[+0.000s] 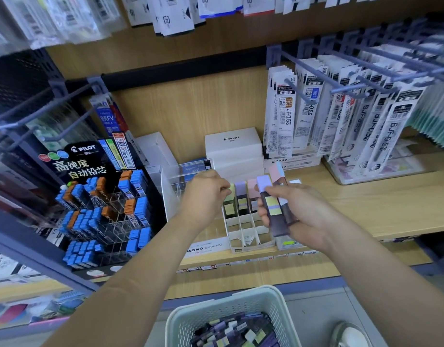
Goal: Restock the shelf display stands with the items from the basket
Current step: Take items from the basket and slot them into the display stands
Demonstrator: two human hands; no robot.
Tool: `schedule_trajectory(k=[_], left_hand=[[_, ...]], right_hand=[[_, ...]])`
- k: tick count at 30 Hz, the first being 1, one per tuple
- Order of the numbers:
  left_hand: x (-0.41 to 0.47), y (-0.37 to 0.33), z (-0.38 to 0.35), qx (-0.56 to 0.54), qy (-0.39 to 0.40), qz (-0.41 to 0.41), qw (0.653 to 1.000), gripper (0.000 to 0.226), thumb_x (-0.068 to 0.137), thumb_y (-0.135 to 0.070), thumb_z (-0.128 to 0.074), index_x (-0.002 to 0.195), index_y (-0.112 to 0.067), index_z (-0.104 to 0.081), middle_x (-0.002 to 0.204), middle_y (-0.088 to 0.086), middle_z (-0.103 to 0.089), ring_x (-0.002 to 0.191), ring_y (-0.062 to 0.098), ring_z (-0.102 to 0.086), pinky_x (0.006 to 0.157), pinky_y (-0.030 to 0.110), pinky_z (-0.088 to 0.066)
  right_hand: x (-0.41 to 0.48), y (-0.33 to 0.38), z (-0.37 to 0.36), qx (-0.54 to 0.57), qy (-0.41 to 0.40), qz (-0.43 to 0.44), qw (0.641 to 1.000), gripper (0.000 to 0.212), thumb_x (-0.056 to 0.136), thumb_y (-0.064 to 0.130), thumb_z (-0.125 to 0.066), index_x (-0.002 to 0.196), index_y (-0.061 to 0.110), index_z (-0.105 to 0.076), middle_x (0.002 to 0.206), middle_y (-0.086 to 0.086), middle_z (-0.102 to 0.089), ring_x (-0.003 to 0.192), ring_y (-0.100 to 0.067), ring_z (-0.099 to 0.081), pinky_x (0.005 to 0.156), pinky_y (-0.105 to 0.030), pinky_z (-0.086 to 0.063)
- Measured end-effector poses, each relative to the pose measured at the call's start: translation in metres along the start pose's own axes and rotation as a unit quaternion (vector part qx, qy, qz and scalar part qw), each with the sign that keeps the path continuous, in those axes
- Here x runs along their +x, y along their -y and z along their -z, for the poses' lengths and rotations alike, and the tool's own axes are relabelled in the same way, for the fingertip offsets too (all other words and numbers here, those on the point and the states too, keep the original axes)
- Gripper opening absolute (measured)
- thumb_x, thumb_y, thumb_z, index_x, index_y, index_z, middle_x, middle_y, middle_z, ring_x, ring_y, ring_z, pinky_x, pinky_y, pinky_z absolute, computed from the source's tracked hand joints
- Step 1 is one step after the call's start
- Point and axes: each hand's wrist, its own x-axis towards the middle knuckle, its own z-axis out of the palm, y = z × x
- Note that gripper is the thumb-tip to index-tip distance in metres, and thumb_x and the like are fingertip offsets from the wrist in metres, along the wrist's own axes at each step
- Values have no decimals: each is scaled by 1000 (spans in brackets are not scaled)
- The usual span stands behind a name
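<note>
A white cardboard display stand (249, 240) with several slots sits on the wooden shelf (353, 204). Three dark lead cases with pastel caps stand in its back row; my left hand (206, 194) pinches the yellow-capped case (231, 190) at the left of that row. My right hand (298, 209) grips two more cases, a lilac-capped case (271, 204) and a pink-capped case (278, 172), just right of the stand. A pale green basket (231, 306) below holds several more such cases.
A black tiered lead display (103, 204) with blue and orange cases stands left. A clear acrylic holder (169, 181) and white boxes (233, 149) sit behind the stand. Refill packs hang on hooks (346, 96) at right. A shoe (351, 334) shows beside the basket.
</note>
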Motion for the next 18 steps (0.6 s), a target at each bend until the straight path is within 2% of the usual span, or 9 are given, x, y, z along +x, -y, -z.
schedule_trajectory(k=[3,5,8,9,11,12,13,15,18], left_hand=[[-1,-3,-1,70,22,-10,997,22,93,-22,-53,108,-14,-68,105,4,-59,105,23,-53,76,31,-42],[-1,-5,1,84,28,-3,996,25,92,-21,-53,114,-18,-65,107,3,-58,107,23,-52,78,34,-44],[1,-15,12,-55,-2,66,996,16,91,-22,-57,97,-18,-71,91,-3,-66,87,15,-61,73,29,-48],[3,-20,20,-176,3,109,978,17,92,-23,-57,87,-16,-72,77,-8,-68,72,10,-61,66,27,-47],[3,-33,38,-432,62,199,877,27,95,-29,-55,82,-13,-71,63,-8,-64,51,7,-52,55,23,-45],[2,-38,46,-503,91,216,832,28,95,-31,-54,86,-11,-72,64,-4,-63,50,9,-50,52,22,-46],[0,-40,51,-525,111,211,817,24,94,-29,-57,90,-10,-72,66,-2,-63,51,10,-51,52,22,-47],[-4,-41,56,-522,123,191,822,9,89,-16,-64,93,-11,-71,68,0,-64,54,9,-55,55,20,-51],[-7,-35,55,-547,119,194,806,11,85,-4,-67,93,-11,-69,68,1,-68,53,7,-59,57,18,-53]], right_hand=[[-5,0,-1,13,71,-6,997,25,94,-1,-53,118,-6,-60,90,-20,-64,65,-29,-64,60,-35,-56],[-10,-1,-2,4,91,-14,996,21,96,8,-55,115,4,-63,96,-17,-72,72,-34,-71,62,-39,-59],[-11,-2,-4,-53,83,-21,995,24,96,28,-56,115,14,-61,97,-12,-75,59,-25,-70,51,-31,-57],[-10,-3,-5,-67,76,-16,995,27,95,32,-57,115,15,-61,93,-11,-76,52,-20,-65,47,-25,-53],[-7,-4,-6,-87,58,4,994,33,92,36,-60,117,14,-61,82,-8,-74,44,-14,-53,41,-18,-43],[-6,-5,-6,-93,49,15,994,37,91,37,-62,117,12,-61,77,-7,-72,43,-12,-49,40,-17,-40],[-4,-6,-6,-96,42,24,994,40,89,38,-63,118,9,-61,73,-7,-71,43,-12,-47,39,-16,-37],[-3,-6,-7,-90,33,28,995,45,86,40,-66,117,7,-62,68,-6,-68,41,-10,-43,37,-15,-33],[-2,-7,-9,-62,32,1,998,40,90,51,-57,108,16,-66,63,-5,-60,39,-8,-35,34,-14,-26]])
